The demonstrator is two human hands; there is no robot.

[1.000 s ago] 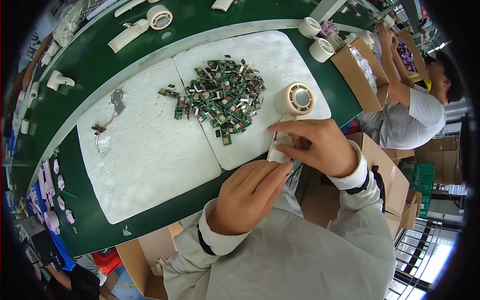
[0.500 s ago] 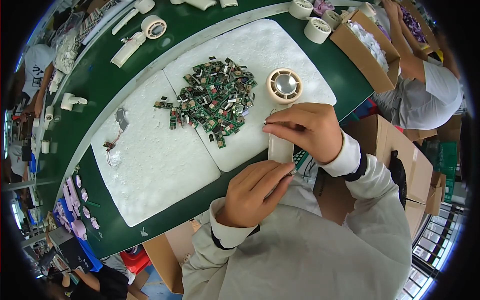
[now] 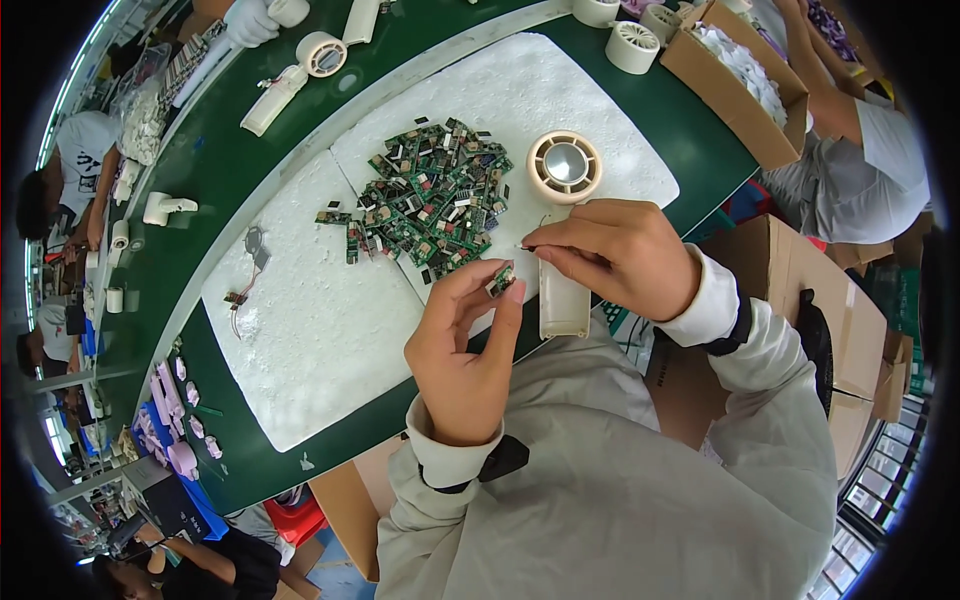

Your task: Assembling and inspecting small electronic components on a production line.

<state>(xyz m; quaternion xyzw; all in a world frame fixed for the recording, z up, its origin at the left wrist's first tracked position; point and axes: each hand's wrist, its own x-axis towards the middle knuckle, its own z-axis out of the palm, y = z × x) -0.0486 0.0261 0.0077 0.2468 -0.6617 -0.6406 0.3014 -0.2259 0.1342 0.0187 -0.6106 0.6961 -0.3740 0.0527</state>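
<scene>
My left hand (image 3: 462, 365) pinches a small green circuit board (image 3: 502, 280) between thumb and fingertips, above the near edge of the white foam sheet (image 3: 330, 370). Close by on the right, my right hand (image 3: 630, 262) is closed at the fingertips on a tiny piece, too small to name. Beneath that hand lies a cream fan housing, its round head (image 3: 564, 167) on the foam and its open handle (image 3: 565, 305) reaching toward me. A heap of green circuit boards (image 3: 430, 200) covers the middle of the foam. Farther left rests a silvery part with thin wires (image 3: 257, 247).
Beyond the foam, cream fan parts (image 3: 275, 98) lie on the green table (image 3: 235, 165). A cardboard box of white pieces (image 3: 735, 85) stands at the far right, beside a co-worker (image 3: 855, 170). Large cartons (image 3: 815, 300) stand right of me; pink parts (image 3: 172, 405) lie left.
My left hand has risen away from the handle's near end and turned, bringing the circuit board into sight. My right hand stays nearly in place. A gloved hand appears at the far left.
</scene>
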